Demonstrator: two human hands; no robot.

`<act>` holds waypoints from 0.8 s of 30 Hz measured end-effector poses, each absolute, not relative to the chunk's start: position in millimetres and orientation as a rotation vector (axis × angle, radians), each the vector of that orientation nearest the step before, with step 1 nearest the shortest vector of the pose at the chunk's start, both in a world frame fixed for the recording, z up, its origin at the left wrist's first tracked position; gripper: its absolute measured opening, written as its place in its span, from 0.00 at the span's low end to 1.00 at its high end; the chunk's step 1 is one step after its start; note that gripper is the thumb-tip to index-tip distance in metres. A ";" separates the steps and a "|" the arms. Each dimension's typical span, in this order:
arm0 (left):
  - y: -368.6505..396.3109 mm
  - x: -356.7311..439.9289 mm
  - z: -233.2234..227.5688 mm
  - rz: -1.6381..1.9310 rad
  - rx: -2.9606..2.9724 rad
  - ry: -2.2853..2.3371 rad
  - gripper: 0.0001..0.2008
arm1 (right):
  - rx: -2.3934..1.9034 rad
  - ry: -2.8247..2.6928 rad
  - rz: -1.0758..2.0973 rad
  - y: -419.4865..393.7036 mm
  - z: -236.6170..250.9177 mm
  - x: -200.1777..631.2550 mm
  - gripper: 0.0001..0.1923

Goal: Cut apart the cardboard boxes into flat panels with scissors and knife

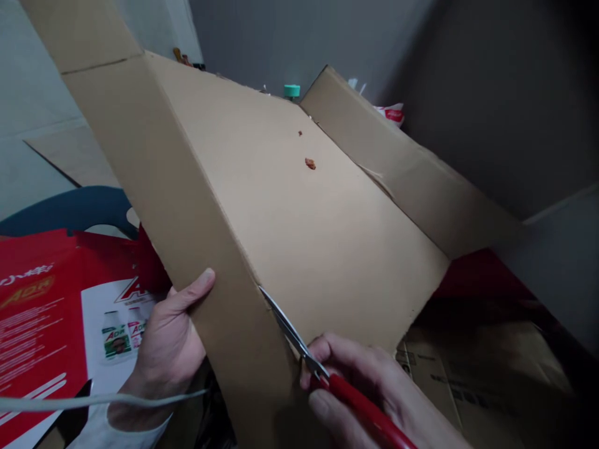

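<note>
"Scissors closest to us; how does the right hand have them?"

"By the red handles, its grip closed round them. How far the blades are parted I can't tell; the card may hide one."

"And the left hand?"

"A little farther up, thumb on the side strip, fingers out of sight behind it. The grip looks pinched on that edge, open only by the card's thickness."

"Where's the cardboard itself?"

"Held up before the person, sloping away through the middle of the view. The blade tips sit at the crease by the side strip."

"How far along is the cut?"

"Partway, I'd judge. The near stretch, along the blades, looks slit; past the tips the crease seems whole to the far corner, so most of what shows is uncut. The right flap has a gap along part of its fold, but I can't tell whether that was cut."

"Farther off?"

"A blue rounded thing on the left, a teal cap past the far edge, then a grey wall."
</note>
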State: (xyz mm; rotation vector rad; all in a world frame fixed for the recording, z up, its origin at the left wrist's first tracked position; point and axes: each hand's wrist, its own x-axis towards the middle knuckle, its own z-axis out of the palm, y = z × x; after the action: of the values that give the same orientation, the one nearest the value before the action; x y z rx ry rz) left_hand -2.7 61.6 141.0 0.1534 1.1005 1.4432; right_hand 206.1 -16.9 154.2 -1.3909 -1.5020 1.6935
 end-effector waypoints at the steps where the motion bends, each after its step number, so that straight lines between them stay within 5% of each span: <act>1: 61.0 -3.4 140.8 1.448 0.172 1.090 0.21 | -1.357 -1.415 1.769 -16.8 156.8 205.3 0.15; 5: 58.7 -6.9 140.3 1.448 0.246 1.074 0.21 | -1.360 -1.249 1.926 -13.2 170.5 200.9 0.18; 13: 62.4 -6.9 138.7 1.401 0.187 1.178 0.19 | -1.373 -1.796 1.621 9.2 177.4 202.8 0.18; 24: 77.1 -14.5 137.0 1.327 0.175 1.227 0.18 | -1.299 -1.212 2.202 22.6 148.7 198.9 0.20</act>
State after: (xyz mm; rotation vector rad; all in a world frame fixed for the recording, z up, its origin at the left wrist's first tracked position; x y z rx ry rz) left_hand -14.5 77.1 137.0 0.1746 1.2266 1.3268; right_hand 198.9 22.6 148.7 -1.2995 -1.2118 2.2018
